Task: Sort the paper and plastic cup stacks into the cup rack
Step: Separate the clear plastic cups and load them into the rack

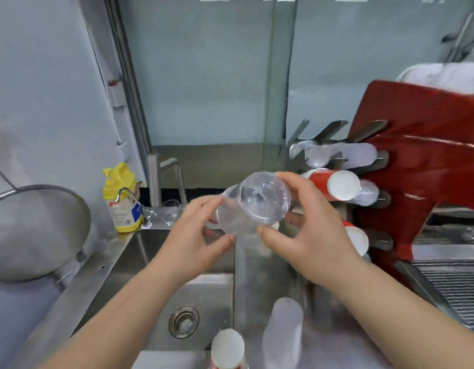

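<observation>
Task part done. Cup rack (369, 161) at right, fixed beside red machine (422, 166), already loaded: clear plastic stack (337, 155) in upper slot, red paper stack (334, 185) in slot below with another clear stack just behind it, second paper stack (357, 237) lower down, partly hidden by the right hand.

Still unsorted: paper cup stack (227, 347) and tall clear stack (282, 339) standing on surface at sink (204, 288) edge.

In hand: clear plastic cups (253, 206), held above sink, near rack but not yet in a slot. Left hand (196, 235) fingers curled around the lower cup; right hand (308, 233) fingers and thumb pinching the upper cup's rim. Whether separating or nesting, cannot tell.

Sink basin: nothing visible but the drain.
</observation>
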Tool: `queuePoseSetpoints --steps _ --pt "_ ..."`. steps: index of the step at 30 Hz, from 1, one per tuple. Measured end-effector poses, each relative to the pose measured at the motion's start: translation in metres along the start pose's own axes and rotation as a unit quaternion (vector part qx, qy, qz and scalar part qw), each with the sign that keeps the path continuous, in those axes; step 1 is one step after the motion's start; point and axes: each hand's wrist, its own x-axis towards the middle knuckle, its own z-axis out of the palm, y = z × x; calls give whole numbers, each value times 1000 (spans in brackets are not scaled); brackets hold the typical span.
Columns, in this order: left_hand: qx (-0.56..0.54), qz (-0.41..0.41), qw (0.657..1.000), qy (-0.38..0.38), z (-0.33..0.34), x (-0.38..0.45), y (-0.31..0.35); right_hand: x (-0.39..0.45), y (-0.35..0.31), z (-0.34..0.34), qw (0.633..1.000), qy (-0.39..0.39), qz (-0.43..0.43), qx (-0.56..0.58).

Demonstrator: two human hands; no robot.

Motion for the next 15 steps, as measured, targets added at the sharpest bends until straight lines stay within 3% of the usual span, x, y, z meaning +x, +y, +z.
queuePoseSetpoints --steps 4,15 --pt "-12 78 997 -10 22 36 36 2 4 -42 998 67 -18 -8" --pt "10 162 983 -81 90 117 112 -4 25 -141 981 185 -4 -48"
